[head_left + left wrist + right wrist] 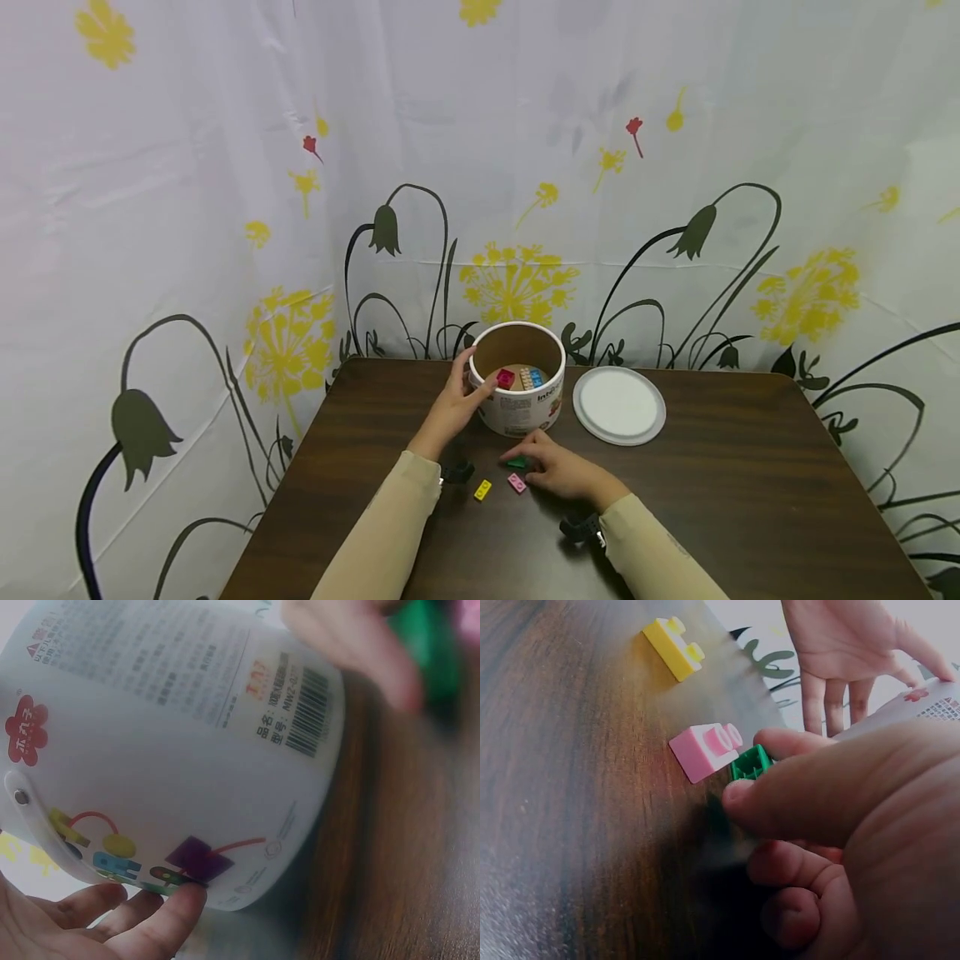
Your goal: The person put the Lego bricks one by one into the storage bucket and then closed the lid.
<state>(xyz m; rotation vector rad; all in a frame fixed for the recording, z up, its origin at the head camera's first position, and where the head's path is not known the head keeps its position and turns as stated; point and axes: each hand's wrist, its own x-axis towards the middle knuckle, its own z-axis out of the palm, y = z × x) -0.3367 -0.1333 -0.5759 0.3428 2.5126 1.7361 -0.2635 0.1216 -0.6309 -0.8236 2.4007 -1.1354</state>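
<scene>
A white tub [521,412] with printed sides stands at the back of the table, a crimson brick [506,379] and some blue and pale bricks [532,378] inside it. My left hand [450,407] rests against the tub's left side and rim, fingers spread and fairly straight. Its fingertips touch the printed wall in the left wrist view. In front of the tub, my right hand [564,471] pinches a green brick [751,763] between thumb and index finger, its other fingers curled. Beside the green brick lies a pink brick [703,752]; a yellow brick [673,649] lies farther left.
A round white lid [619,407] lies flat to the right of the tub. The dark wooden table [750,483] extends right and toward me. Behind it hangs a white curtain [480,150] with flower prints. Each wrist wears a black strap device.
</scene>
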